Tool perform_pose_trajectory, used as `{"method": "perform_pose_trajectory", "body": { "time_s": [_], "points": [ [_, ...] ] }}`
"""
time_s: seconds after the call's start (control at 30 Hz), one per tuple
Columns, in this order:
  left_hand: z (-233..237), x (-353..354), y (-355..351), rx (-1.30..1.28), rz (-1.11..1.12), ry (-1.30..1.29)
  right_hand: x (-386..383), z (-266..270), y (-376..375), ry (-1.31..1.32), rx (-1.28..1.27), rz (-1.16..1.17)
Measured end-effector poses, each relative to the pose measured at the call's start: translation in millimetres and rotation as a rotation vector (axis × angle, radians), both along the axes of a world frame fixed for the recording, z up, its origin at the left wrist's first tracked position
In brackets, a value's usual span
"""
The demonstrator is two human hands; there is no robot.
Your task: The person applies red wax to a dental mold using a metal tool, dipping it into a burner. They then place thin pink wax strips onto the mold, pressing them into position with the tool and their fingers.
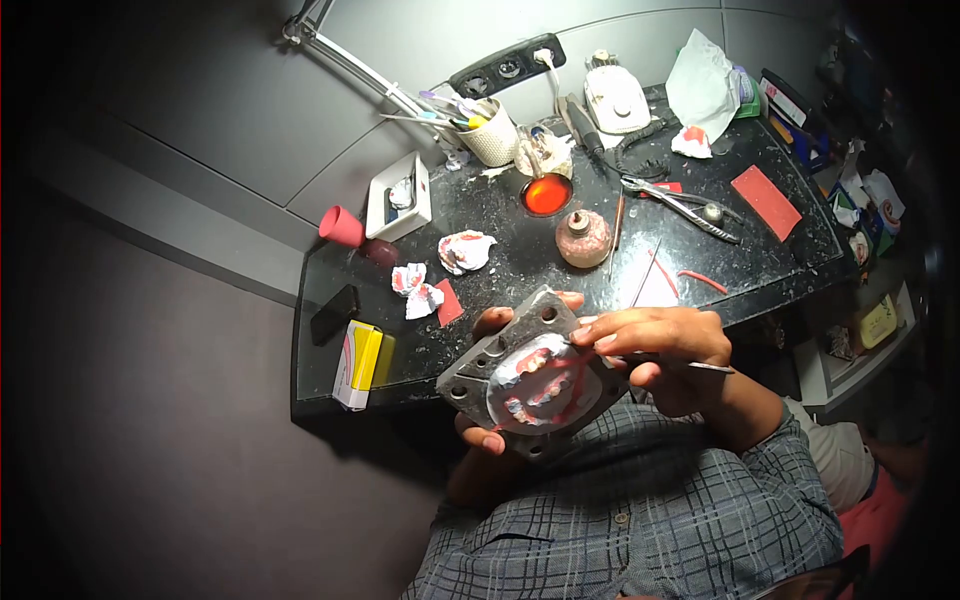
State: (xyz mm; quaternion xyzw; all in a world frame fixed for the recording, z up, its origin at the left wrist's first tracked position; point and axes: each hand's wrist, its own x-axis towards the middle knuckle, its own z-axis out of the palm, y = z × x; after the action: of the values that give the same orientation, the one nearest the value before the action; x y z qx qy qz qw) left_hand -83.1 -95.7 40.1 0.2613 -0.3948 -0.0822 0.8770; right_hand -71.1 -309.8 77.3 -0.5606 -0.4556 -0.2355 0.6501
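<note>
Counter (780, 260) first: dark, speckled, seriously cluttered. Next biggest, metal flask (535, 385), held up tilted just off the counter's near edge, above a plaid shirt, white plaster and pink wax showing in its open face. Left hand (480, 438) wrapped round the flask from underneath, fingertips curled over the far rim, thumb pressed on the near rim, so clamped firmly on it. Right hand (665, 350) just right of the flask, fingers bunched and pinched closed on a thin metal tool (712, 368), front end pointing into the flask, back end sticking out to the right.

Smaller stuff on the counter: white tray (400, 197) at the far left corner, yellow box (360, 362) at the near left corner, pliers (685, 205) toward the right edge, red sheet (765, 200) just right of those, round burner (583, 238) mid-counter, orange dish (547, 194) just behind it. Can't tell what the crumpled white-and-pink lumps (420, 290) near the box are.
</note>
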Motion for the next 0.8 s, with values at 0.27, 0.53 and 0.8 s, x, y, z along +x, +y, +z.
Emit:
{"method": "perform_pose_trajectory", "body": {
  "time_s": [0.27, 0.53, 0.8],
  "points": [
    [-2.4, 6.5, 2.3, -0.009, -0.059, -0.027, 3.8, -1.4, -2.5, -0.012, -0.004, 0.045],
    [-2.4, 6.2, 1.3, -0.034, -0.097, -0.02, 2.0, 1.5, -5.0, 0.049, -0.009, 0.077],
    [1.4, 2.8, 2.3, 0.103, -0.036, 0.036, 4.9, -0.1, -4.6, 0.011, -0.039, 0.035]
  ]
}}
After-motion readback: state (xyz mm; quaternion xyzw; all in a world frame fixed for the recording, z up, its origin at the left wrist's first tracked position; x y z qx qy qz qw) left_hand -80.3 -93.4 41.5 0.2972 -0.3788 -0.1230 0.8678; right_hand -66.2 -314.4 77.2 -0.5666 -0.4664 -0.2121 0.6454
